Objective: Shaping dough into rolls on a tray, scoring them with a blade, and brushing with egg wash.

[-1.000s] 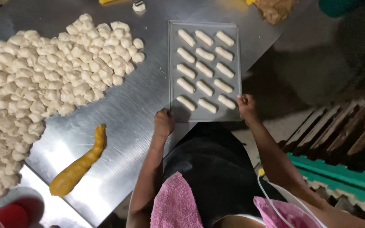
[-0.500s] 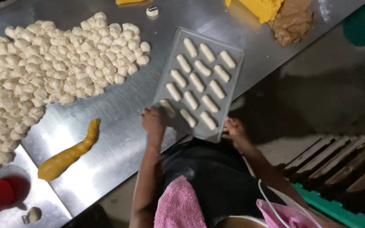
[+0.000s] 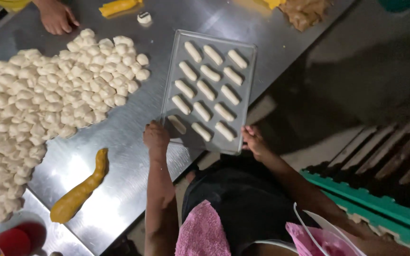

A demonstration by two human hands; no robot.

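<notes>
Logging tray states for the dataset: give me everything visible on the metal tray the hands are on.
The tray is a flat, shallow-rimmed rectangle of dull grey metal. It lies tilted on the steel table, its near edge overhanging the table edge. It carries fifteen pale dough sticks in three rows. The left hand holds its near left corner, the right hand the near right corner.
</notes>
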